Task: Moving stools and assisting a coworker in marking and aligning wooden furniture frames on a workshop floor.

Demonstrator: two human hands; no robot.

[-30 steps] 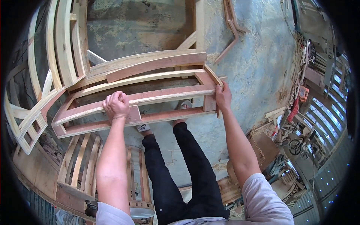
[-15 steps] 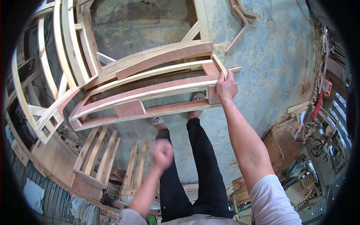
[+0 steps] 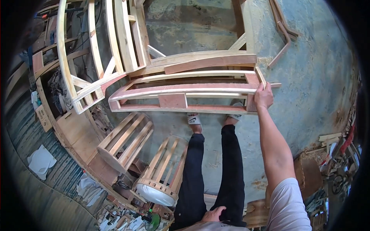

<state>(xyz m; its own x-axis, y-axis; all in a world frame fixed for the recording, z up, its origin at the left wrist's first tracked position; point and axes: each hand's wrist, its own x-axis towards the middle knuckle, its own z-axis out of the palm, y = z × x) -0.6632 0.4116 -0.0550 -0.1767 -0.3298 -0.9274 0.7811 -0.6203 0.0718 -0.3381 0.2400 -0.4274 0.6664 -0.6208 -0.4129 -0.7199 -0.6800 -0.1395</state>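
Note:
A long, slightly bowed wooden frame of pale and reddish boards stretches across the space ahead of me, above my feet. Its right end is in the grip of my right hand, fingers wrapped over the end board. A short reddish block sits on the frame's near side, between two rails. Low at my waist, my left hand lies against my shirt and black trousers, its fingers partly hidden but stretched, with nothing seen in them.
A larger slatted wooden frame stands beyond, at the left. Two slatted wooden pieces, one beside another with a white wrapped end, are at my left. Bent wooden strips lie on the blue-grey floor; offcuts line the right.
My left hand has dropped from in front of my thigh to my waist. The view has swung left, so everything appears farther right. My right hand keeps its grip on the frame.

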